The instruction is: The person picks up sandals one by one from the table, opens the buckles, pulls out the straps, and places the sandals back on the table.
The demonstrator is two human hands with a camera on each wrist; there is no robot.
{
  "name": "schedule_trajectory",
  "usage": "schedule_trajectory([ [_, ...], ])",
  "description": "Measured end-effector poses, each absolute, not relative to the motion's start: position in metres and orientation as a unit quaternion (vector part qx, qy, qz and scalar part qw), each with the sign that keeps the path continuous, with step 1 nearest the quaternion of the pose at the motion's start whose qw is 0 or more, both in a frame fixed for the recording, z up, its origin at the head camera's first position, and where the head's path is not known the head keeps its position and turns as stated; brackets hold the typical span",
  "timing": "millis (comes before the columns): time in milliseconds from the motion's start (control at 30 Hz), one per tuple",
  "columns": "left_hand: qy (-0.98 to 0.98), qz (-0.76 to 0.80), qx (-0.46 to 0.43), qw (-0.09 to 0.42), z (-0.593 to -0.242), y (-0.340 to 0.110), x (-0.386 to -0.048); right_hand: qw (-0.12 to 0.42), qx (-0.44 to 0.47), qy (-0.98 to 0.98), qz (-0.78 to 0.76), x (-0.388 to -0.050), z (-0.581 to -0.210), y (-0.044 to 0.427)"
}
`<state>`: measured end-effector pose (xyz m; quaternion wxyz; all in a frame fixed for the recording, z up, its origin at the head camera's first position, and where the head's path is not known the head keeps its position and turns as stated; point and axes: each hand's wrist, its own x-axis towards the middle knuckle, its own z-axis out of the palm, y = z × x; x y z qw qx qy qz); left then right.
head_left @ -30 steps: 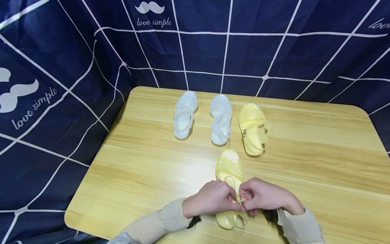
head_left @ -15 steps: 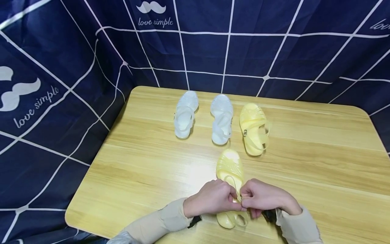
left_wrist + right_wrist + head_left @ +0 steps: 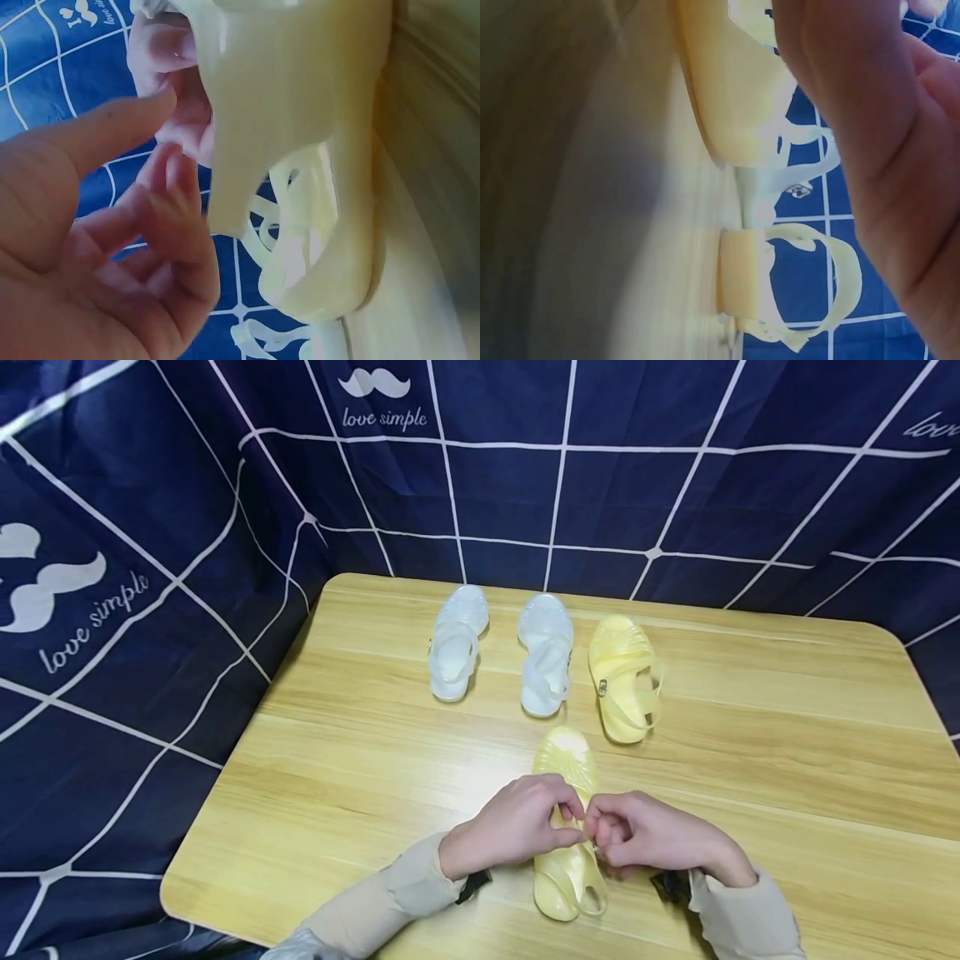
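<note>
A yellow jelly sandal (image 3: 564, 760) lies toe-away on the table, between and under my two hands. My left hand (image 3: 517, 825) is over its left side; in the left wrist view the thumb stands apart from the loosely bent fingers (image 3: 196, 259), with nothing between them. At the sandal's right edge, my right hand (image 3: 652, 831) pinches the strap near the buckle with curled fingers; its fingertips are partly hidden. The strap's loose loop (image 3: 594, 902) sticks out near the heel. The right wrist view shows mostly the side of the hand (image 3: 877, 127).
A second yellow sandal (image 3: 619, 639) stands farther back on the right. Left of it are two whitish clear sandals, one in the middle (image 3: 545, 614) and one at the left (image 3: 462, 610). The wooden table (image 3: 337, 760) meets a dark blue gridded cloth (image 3: 502, 485) behind.
My left hand has let go of the strap and moved slightly up and left, its thumb and fingers spreading. The right hand stays at the sandal's right edge; the strap now lies lower across it.
</note>
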<state>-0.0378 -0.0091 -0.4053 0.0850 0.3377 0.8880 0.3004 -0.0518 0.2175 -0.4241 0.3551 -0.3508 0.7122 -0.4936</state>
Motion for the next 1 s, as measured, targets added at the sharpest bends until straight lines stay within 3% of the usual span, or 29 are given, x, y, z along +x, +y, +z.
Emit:
schedule_trajectory([
  [133,0.897,0.28,0.339,0.046,-0.406,-0.01,-0.039,0.347,-0.374,0.703,-0.495,-0.051,-0.425,0.216],
  [433,0.896,0.229,0.374,0.063,-0.409,-0.011,-0.04,0.301,-0.398,0.73,-0.468,-0.051,-0.422,0.218],
  [667,0.882,0.193,0.423,0.077,-0.415,-0.01,-0.039,0.308,-0.397,0.719,-0.48,-0.052,-0.421,0.217],
  [1000,0.876,0.163,0.453,0.023,-0.415,-0.012,-0.039,0.326,-0.395,0.712,-0.48,-0.052,-0.423,0.219],
])
